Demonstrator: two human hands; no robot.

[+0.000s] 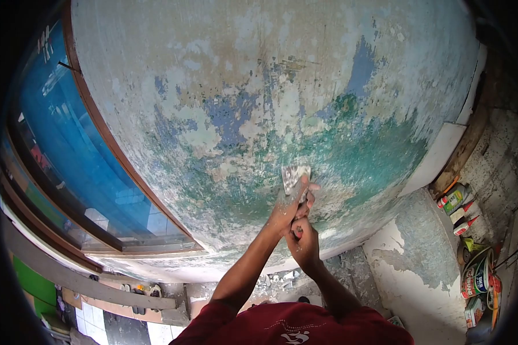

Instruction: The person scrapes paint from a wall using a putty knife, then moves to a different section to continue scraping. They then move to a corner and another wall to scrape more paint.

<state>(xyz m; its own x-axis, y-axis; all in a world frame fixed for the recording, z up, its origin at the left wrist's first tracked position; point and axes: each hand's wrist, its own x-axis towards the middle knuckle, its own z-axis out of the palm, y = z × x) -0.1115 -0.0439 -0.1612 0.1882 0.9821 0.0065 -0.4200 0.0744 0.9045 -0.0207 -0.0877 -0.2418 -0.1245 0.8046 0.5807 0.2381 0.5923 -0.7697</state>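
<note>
A putty knife (293, 174) with a wide, whitish-smeared blade lies against the peeling wall (259, 144), its edge pointing up. My left hand (293, 202) is on it near the blade, index finger stretched along the metal and the other fingers curled. Just below, my right hand (304, 238) is closed around the handle's end, which shows reddish inside the fist. Both hands are close together, dusted with pale powder. The wall around the blade carries patches of green, blue and off-white paint.
A brown-framed window (86, 138) with blue panes borders the wall at left. Bottles (454, 198) and a labelled paint can (479, 282) stand along the right. Flakes and debris (290, 279) litter the floor below. Shoes (141, 290) sit at lower left.
</note>
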